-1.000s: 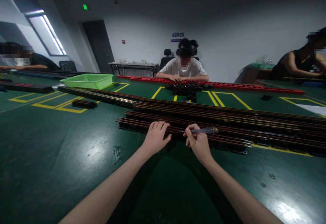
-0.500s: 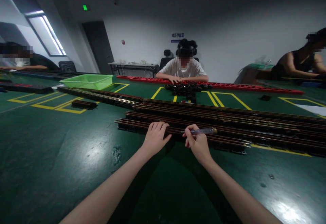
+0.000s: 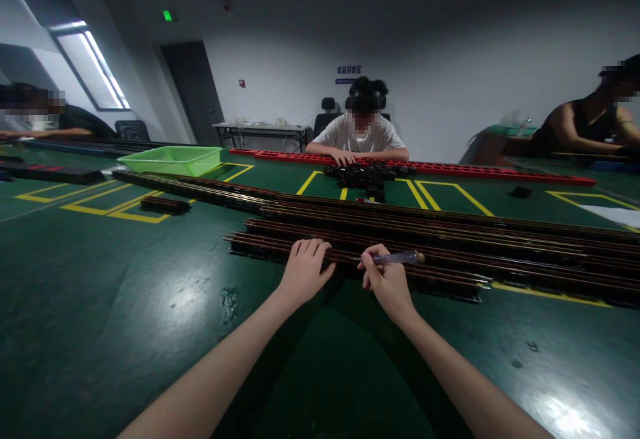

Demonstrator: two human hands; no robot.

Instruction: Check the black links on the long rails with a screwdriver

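My left hand lies across the near long dark strip, which carries thin copper-coloured rails. Its fingers are laid over the strip, and the thumb stands apart on the near side. To its right, my right hand is closed around a screwdriver with a clear purplish handle and a brownish end cap. The handle's end points right. The thin shaft points left, towards the strip between my hands. Its tip is too small to make out. Behind this strip lie several similar long strips, side by side.
A short dark strip piece and a green basket are at the left. Across the green table, a person sits behind a pile of black parts and a long red rack. More people sit left and right.
The near strip has shifted very slightly left, along with my right hand and the screwdriver. My left hand stays on the strip in nearly the same place.
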